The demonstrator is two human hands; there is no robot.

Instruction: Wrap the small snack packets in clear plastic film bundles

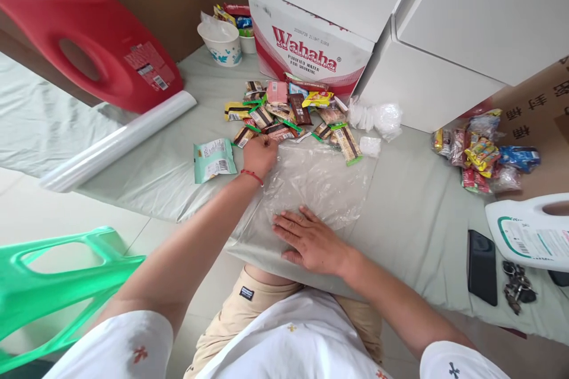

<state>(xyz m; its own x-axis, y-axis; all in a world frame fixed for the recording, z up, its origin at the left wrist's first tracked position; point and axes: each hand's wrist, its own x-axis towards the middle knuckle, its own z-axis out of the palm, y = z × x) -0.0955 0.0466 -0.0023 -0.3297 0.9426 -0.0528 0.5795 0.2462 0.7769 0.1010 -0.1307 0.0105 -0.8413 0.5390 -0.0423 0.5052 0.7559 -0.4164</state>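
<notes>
My left hand, with a red string on its wrist, is closed at the far left corner of a clear plastic film, its fingertips partly hidden from me. Flat on the film's near part lies my right hand, fingers stretched out. The film is spread, a little wrinkled, over the pale green cloth. Just beyond it sits a heap of wrapped snack bars. A mint-green snack packet lies left of my left hand. At the heap's right are clear plastic-wrapped bundles.
A film roll and red jug stand left. Behind are paper cups and a Wahaha carton. Wrapped snack bundles, a phone, keys and a white jug are right. A green stool is lower left.
</notes>
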